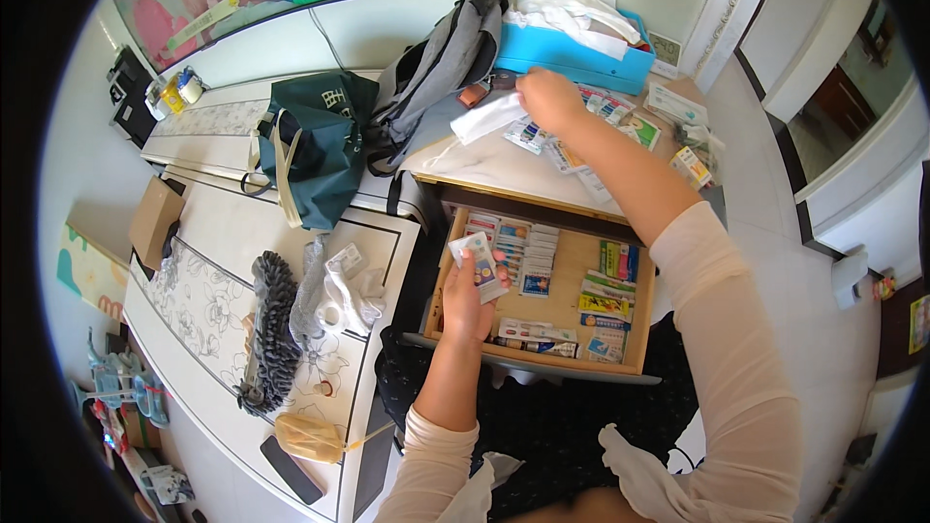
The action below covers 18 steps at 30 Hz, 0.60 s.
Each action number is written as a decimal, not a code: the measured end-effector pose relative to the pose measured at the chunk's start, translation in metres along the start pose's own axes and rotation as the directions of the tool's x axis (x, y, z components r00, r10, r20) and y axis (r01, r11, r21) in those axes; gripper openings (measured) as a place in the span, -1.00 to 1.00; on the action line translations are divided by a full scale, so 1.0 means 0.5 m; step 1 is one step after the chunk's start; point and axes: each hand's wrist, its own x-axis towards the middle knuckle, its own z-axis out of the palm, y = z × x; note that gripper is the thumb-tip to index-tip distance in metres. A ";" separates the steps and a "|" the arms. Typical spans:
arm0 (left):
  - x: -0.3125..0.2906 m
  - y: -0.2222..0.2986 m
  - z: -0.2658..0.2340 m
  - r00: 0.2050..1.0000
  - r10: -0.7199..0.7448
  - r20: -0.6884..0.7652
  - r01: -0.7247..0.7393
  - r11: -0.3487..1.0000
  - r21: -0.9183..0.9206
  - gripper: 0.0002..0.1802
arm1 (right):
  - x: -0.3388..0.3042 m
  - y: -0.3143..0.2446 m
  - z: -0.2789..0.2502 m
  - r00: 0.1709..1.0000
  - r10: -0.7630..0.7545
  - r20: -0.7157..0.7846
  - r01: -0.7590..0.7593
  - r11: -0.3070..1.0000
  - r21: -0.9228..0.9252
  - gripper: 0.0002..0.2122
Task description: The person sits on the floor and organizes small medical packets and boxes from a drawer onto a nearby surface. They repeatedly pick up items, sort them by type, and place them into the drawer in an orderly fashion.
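Note:
My left hand [467,302] is closed around a small flat white packet [475,264] with a dark printed patch, held over the open wooden drawer [557,315]. The fingers of my right hand [552,100] pinch a flat white piece [487,119] with a thin string trailing from one end, over the cabinet top [455,157]. Beneath my right forearm lie several small packets [528,134]. Inside the drawer, rows of packets [536,281] fill the back left, small boxes [605,305] stand at the right, and narrow boxes [536,331] lie along the front.
A blue box [572,53] heaped with white cloth and a grey backpack [446,48] stand at the back. Further left are a dark green bag [315,140], a grey fluffy duster [274,329], a yellow pouch [310,436] and a dark phone [291,470]. Boxes [675,104] sit at the cabinet's right end.

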 end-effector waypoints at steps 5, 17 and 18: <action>0.000 0.002 -0.012 0.999 0.006 -0.040 -0.005 1.000 0.019 -0.64 | 0.004 -0.023 0.021 0.984 0.053 -0.168 -0.042 0.997 0.066 -0.83; -0.007 0.002 0.003 1.000 -0.006 -0.011 0.006 1.000 0.024 -0.64 | -0.078 0.155 -0.034 0.893 0.244 0.378 -0.165 0.959 -0.229 -0.62; -0.007 0.000 0.004 1.000 -0.007 -0.016 0.008 1.000 0.028 -0.64 | -0.081 0.156 -0.029 0.906 0.233 0.355 -0.153 0.959 -0.239 -0.63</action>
